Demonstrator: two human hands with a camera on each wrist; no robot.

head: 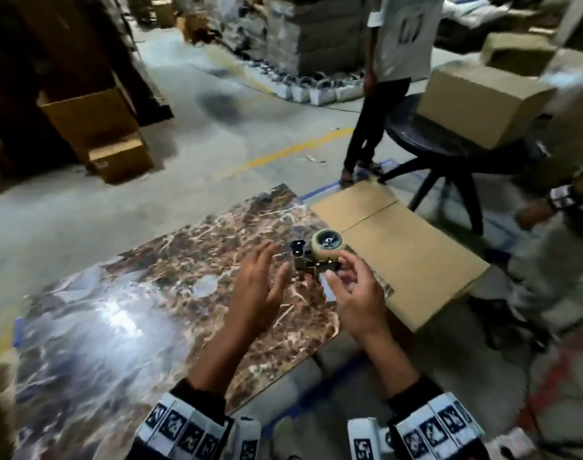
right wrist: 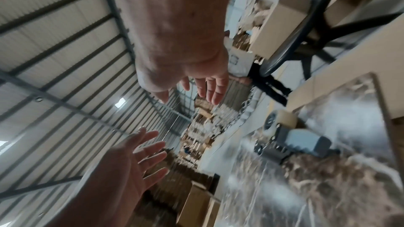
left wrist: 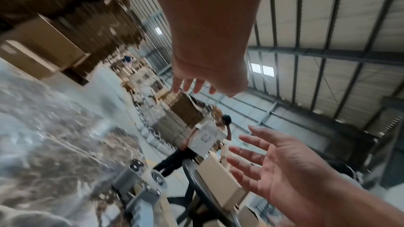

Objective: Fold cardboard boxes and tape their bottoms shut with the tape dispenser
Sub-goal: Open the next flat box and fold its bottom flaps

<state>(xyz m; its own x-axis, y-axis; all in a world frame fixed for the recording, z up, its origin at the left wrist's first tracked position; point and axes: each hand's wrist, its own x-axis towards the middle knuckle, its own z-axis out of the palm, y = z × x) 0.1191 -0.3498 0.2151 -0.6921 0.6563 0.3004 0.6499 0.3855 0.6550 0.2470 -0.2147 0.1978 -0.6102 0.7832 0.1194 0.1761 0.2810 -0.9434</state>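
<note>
Hovering above the marbled bench (head: 124, 293), both hands held nothing: the left hand (head: 255, 287) and right hand (head: 356, 293) had their fingers spread and relaxed. The tape dispenser (head: 311, 257) lay on the bench just beyond them, beside a flattened cardboard box (head: 413, 260). A folded box (head: 479, 104) sat on a black stool (head: 449, 151) in a warehouse.

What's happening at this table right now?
A person holds both hands over a marbled table. The left hand and right hand are open and hold nothing. The tape dispenser lies on the table just beyond them. A flat cardboard sheet waits unfolded at the table's far right, and a made-up box sits on a black stool.
</note>
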